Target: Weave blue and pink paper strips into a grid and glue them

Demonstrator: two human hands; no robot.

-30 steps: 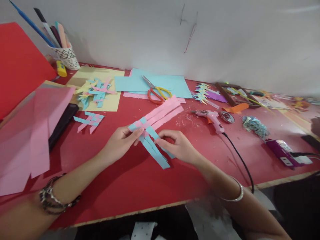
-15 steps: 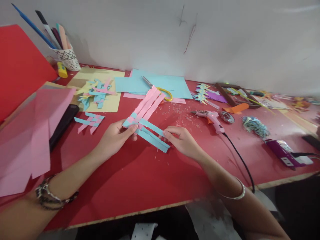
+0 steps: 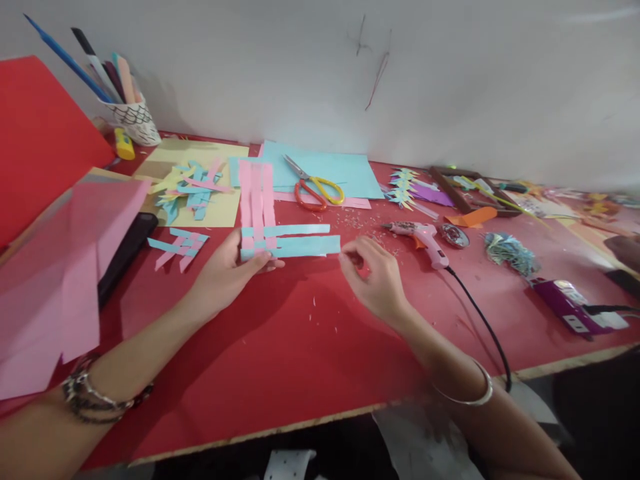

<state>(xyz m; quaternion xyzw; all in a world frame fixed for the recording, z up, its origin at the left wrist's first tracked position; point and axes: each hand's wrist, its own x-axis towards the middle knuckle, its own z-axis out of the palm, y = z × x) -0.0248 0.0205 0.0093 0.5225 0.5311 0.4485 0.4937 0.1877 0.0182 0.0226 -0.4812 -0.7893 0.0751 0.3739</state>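
Note:
My left hand (image 3: pixel 245 263) pinches a woven paper piece at its lower corner, thumb in front and fingers behind. In this woven paper piece (image 3: pixel 257 237), pink strips (image 3: pixel 257 193) stand upward and blue strips (image 3: pixel 307 245) stretch right, crossing in a small checkered patch. My right hand (image 3: pixel 373 273) is curled, thumb and fingertips together, right at the free end of the lower blue strip. That strip's end shows outside the fingers; whether they touch it I cannot tell. A smaller pink-and-blue woven piece (image 3: pixel 181 248) lies left of my left hand.
Open scissors (image 3: pixel 320 190) rest on blue sheets (image 3: pixel 350 170) at the back. A pink glue gun (image 3: pixel 420 237) with a black cord lies right, near a purple power box (image 3: pixel 570 303). Loose strips (image 3: pixel 195 187) lie left. Another person's hand (image 3: pixel 625 250) shows at the right edge.
The woven piece has turned, so its pink strips point straight up and its blue strips lie level. My right hand has let go of the upper blue strip and moved slightly right.

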